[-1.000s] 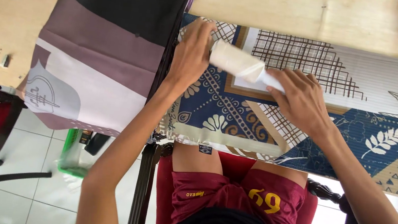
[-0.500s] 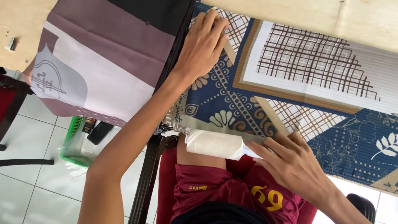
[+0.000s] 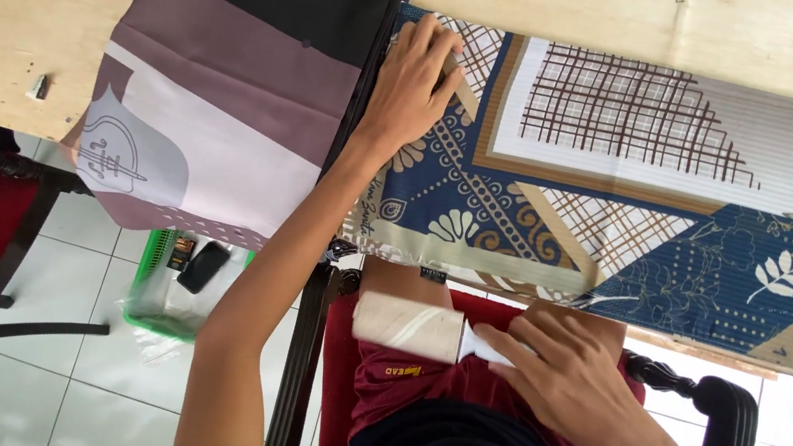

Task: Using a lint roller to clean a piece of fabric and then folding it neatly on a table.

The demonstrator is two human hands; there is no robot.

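The left hand [image 3: 414, 79] is pressing flat on the patterned cloth [image 3: 621, 200] spread across the bench [image 3: 9, 14]; the right hand [image 3: 569, 375] is gripping a lint roller [image 3: 409, 325] over the lap, off the cloth.

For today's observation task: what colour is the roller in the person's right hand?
Cream-white roller, seen in the head view.

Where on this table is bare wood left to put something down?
Bare table lies left of the mauve cloth, apart from one small object, and in a strip above the patterned cloth. The middle is crowded: both cloths, with the left hand between.
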